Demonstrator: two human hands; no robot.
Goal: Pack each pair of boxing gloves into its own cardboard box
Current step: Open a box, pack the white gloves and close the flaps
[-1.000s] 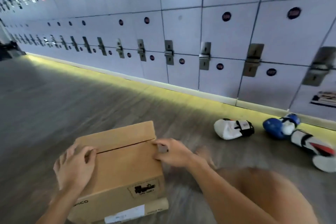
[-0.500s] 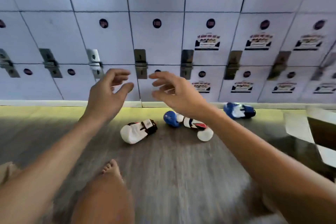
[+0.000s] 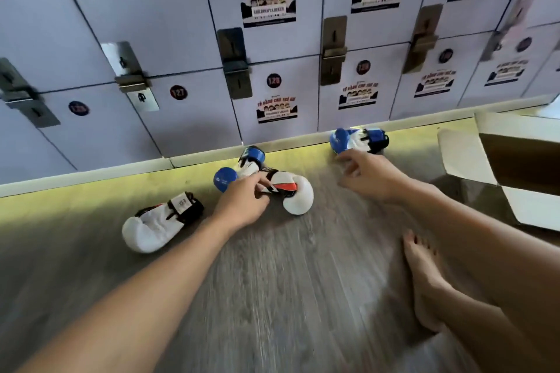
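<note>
Several boxing gloves lie on the floor by the lockers. A white glove with a black cuff (image 3: 151,227) lies at the left. In the middle, a white glove with a red stripe (image 3: 298,195) lies against a blue and white glove (image 3: 225,179). My left hand (image 3: 242,204) curls its fingers around the red-striped glove's black cuff. A second blue and white glove (image 3: 351,141) rests at the baseboard. My right hand (image 3: 369,175) is just in front of it with fingers spread, holding nothing. An open cardboard box (image 3: 463,157) stands at the right.
A wall of lockers (image 3: 188,24) with metal latches runs across the back, ending in a baseboard (image 3: 91,172). My bare foot (image 3: 424,275) rests on the wood floor (image 3: 272,281) at the lower right, close to the box.
Both hands left the closed cardboard box at the left. The view swung right. The hands dropped from mid-air to the gloves, the left closing on the red-striped glove's cuff.
</note>
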